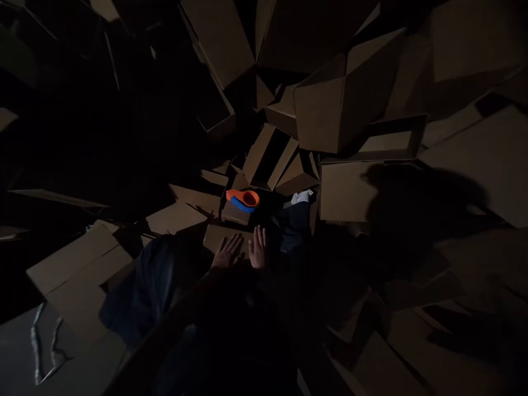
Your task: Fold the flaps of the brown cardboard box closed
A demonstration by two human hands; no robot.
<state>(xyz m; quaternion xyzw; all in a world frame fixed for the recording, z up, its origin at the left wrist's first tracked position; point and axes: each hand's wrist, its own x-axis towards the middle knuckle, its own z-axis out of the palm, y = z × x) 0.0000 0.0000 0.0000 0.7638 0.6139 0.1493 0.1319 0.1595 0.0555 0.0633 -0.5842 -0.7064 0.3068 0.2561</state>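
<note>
The scene is very dark. Both my hands lie flat, fingers spread, on a small flat piece of cardboard [218,237] in front of my knees. My left hand [228,251] and my right hand [258,247] sit side by side, almost touching, and neither holds anything. Just beyond them an orange and blue tape dispenser [243,199] rests on another cardboard piece. My legs in dark trousers [140,286] stretch out to the left and right of the cardboard.
Several open and folded cardboard boxes are heaped all around, with a big open box [330,115] behind and flattened sheets [78,269] at the left. A crumpled strip of tape [41,346] lies on the floor at lower left.
</note>
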